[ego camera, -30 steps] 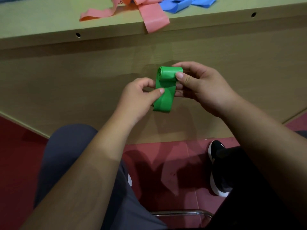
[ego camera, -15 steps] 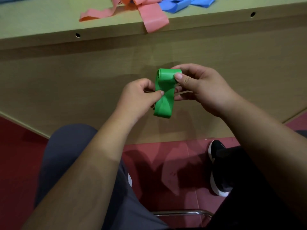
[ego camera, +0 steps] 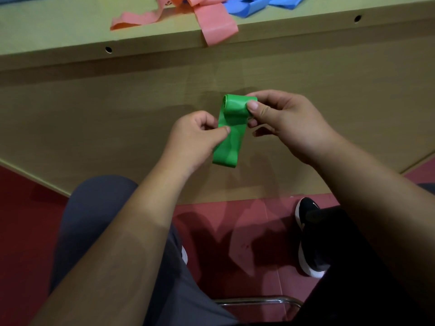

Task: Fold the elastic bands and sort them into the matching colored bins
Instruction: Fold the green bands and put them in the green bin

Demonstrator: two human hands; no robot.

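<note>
Tension likely keeps the fold neat: your right hand (ego camera: pixel 289 128) pinches the rolled end of the green band (ego camera: pixel 229 142) while your left hand (ego camera: pixel 195 135) pinches its tail taut.

Setting: indoor seated workstation, office- or classroom-like; exact room type cannot be told.
Counter: pale wood-laminate counter (ego camera: pixel 70 31), round drilled holes (ego camera: pixel 108 49) in its front edge, plain front panel (ego camera: pixel 94 114) below.
Material: loose pink elastic bands (ego camera: pixel 217 24) and blue elastic bands (ego camera: pixel 247 8) on counter.
Floor: dark red tiled floor (ego camera: pixel 23 220).
Seat: chrome tubular chair frame (ego camera: pixel 259 300).
</note>
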